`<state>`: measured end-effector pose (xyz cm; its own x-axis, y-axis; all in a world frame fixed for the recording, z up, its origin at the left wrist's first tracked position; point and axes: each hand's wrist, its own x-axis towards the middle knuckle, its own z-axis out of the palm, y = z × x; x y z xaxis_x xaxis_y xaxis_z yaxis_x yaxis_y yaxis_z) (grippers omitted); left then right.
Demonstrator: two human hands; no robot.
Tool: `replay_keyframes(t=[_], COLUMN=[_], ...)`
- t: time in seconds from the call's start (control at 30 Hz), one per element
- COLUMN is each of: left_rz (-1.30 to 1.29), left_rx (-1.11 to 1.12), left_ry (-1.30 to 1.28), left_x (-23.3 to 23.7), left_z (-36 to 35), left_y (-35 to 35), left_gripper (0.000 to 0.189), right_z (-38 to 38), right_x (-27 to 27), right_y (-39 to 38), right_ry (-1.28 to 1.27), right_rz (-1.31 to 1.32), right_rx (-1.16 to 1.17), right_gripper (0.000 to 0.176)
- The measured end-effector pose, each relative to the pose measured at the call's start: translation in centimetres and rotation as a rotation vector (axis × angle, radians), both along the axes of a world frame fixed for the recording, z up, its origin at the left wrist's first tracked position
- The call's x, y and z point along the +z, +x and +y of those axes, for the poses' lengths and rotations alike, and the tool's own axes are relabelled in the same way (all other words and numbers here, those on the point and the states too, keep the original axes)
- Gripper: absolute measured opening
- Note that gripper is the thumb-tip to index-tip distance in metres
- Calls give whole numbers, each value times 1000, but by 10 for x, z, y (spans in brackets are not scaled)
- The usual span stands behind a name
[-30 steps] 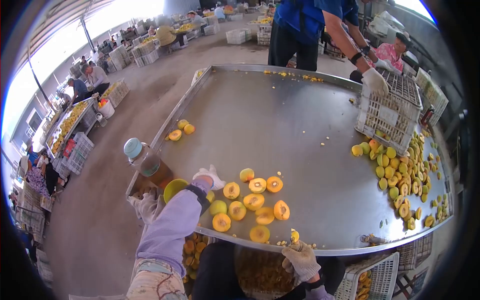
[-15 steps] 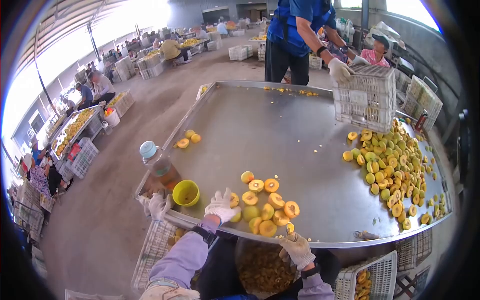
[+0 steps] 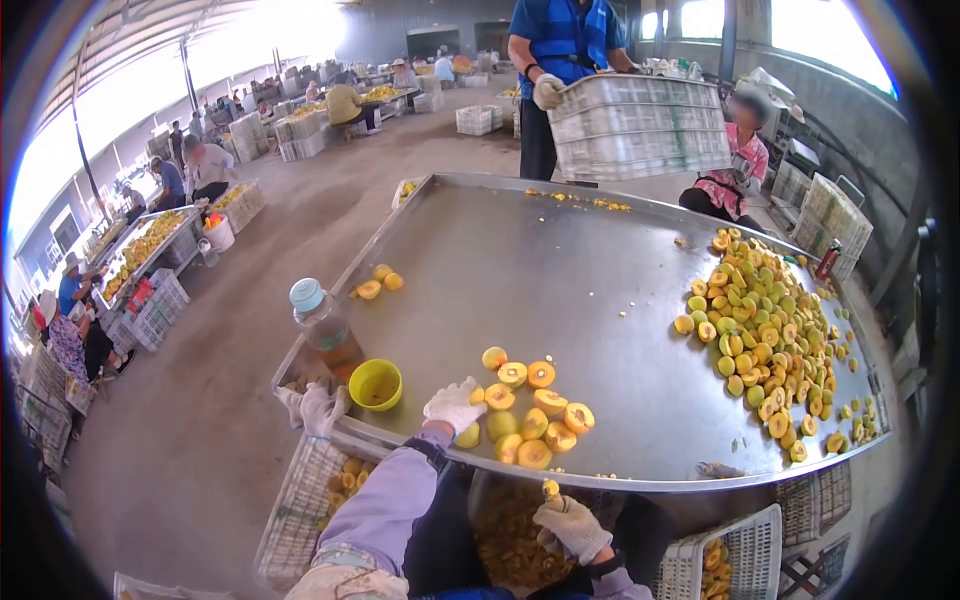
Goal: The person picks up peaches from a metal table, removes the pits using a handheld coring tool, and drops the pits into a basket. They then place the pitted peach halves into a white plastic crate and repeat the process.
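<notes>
My left hand [image 3: 455, 403], in a white knit glove, bends its fingers over a yellow peach half [image 3: 477, 396] at the left of a small cluster of halves [image 3: 548, 402]. A greenish peach piece [image 3: 467, 435] lies just below that hand. In front of the table's near edge, my gloved right hand [image 3: 570, 528] is closed on a small thing with a yellow tip [image 3: 550, 488]; the glove hides the rest. Beneath it, a container [image 3: 515, 535] of brownish-yellow bits sits between my legs.
A yellow-green cup [image 3: 374, 385], a bottle [image 3: 326, 330] and loose gloves [image 3: 315, 408] occupy the metal table's [image 3: 480, 260] left corner. Peach halves heap [image 3: 765, 340] at the right. Crates [image 3: 720, 555] stand below. Across the table, a person in blue [image 3: 565, 45] holds a large crate [image 3: 640, 128].
My left hand has shifted slightly right onto the peach half. My right hand has dropped down and left, away from the table edge. The person opposite has lifted the crate off the table.
</notes>
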<state>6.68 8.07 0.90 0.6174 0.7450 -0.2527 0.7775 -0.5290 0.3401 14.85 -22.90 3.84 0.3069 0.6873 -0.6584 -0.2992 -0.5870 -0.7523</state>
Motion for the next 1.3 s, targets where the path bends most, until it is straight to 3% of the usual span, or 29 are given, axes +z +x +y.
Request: replay_keyframes(t=[0.03, 0.1, 0.13, 0.2, 0.3, 0.33, 0.37, 0.4, 0.47, 0.5, 0.6, 0.67, 0.8, 0.87, 0.93, 1.0, 1.03, 1.1, 1.17, 1.3], left_rz=[-2, -347, -343, -727, -506, -361, -262, -412, -555, -659, -850, -825, -1208, -1236, -966, -880, -960, -1031, -1236, -1216], left_rx=[0, 201, 201, 12, -517, -624, -491, -327, -194, -96, -256, -304, 41, 47, -7, 4, 19, 38, 213, 226], left_ry=[-4, -150, -150, -536, -330, -282, -337, -263, -300, -603, -639, -703, -1352, -1251, -1317, -1310, -1265, -1223, -1171, -1159], left_x=[6, 23, 34, 59, 89, 89, 92, 69, 65, 74, 87, 107, 104, 111, 108, 108, 103, 97, 100, 105], left_z=[-1, -9, -19, -50, -116, -128, -131, -127, -120, -122, -140, -150, -169, -177, -171, -168, -168, -170, -172, -177], left_y=[-1, -8, -13, -24, -43, -46, -45, -51, -61, -64, -66, -67, -68, -70, -80, -84, -86, -86, -83, -81], left_gripper=[72, 69, 69, 68, 67, 66, 65, 66, 69, 67, 65, 60, 57, 61, 61, 61, 59, 57, 57, 56], right_z=[-4, -15, -16, -15, -2, 0, 0, -3, -9, -13, -8, -4, -6, -7, -12, -17, -19, -19, -19, -16], right_x=[11, -24, -24, -6, 21, 22, 24, 27, 36, 44, 74, 85, 97, 99, 98, 95, 90, 80, 88, 108], right_y=[-8, -15, -22, -27, -26, -25, -24, -27, -29, -33, -42, -48, -55, -56, -52, -55, -56, -59, -62, -63], right_ry=[9, 87, 165, 125, -30, -2, 26, 22, 98, 337, 345, 354, 463, 368, 313, 297, 285, 309, 248, 159], right_rz=[56, 100, 149, 120, -37, -273, -507, -498, -431, 1, 166, 152, 126, 89, 107, 88, 96, -129, -116, -205], right_rx=[13, -13, -37, -43, 96, 189, 282, 285, 19, -176, -250, -275, -308, -277, -252, -227, -236, -133, -99, 7], right_gripper=[21, 21, 21, 24, 26, 29, 31, 31, 27, 22, 24, 21, 14, 15, 21, 29, 29, 32, 33, 31])
